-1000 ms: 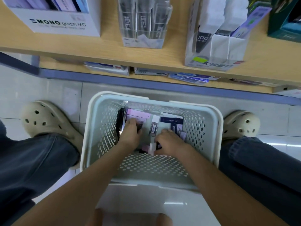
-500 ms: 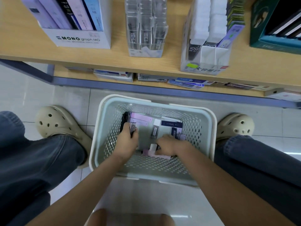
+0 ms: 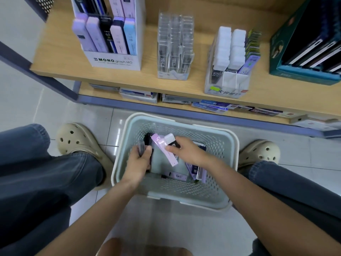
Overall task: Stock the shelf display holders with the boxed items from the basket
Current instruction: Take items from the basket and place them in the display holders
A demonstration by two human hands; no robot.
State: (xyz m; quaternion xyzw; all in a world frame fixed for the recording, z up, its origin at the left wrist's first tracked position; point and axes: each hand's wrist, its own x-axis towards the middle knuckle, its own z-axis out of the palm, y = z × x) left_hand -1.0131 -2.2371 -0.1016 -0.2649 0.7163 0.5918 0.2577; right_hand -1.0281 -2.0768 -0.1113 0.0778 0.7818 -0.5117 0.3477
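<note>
A: Grips?
B: Both full. Left grip (image 3: 137,163) is curled round a dark box (image 3: 141,147), maybe two, it's blurred. Right grip (image 3: 188,150) pinches a lilac box (image 3: 170,159) plus a white-capped box (image 3: 169,138) fanned out beside it.
A: Where, off the basket?
B: Both are over the far-left half of the basket (image 3: 235,143), lifted off its floor, I think. Loose boxes (image 3: 178,175) lie against its near wall and right side.
A: Key relation for the next move?
B: The holders sit on the shelf (image 3: 195,84), past the basket's far rim and higher up. MONO holder (image 3: 114,60) is far-left of the basket, clear holder (image 3: 174,52) is straight beyond it, white holder (image 3: 228,80) is far-right.
A: Axis?
B: The lilac box's long axis runs diagonally, far-left to near-right across the basket. MONO slots take boxes on end, leaning back. My guess is it needs tipping upright, short end down, before it goes in.
A: Which grip is nearer?
B: Left is nearer the MONO holder, right is nearer the clear and white ones. But the lilac box looks like MONO stock and it's in the right grip, so probably a reach across past the basket's far-left corner. Judgement only.
A: Risk?
B: Two boxes in one pinch. One could slip on the lift.
</note>
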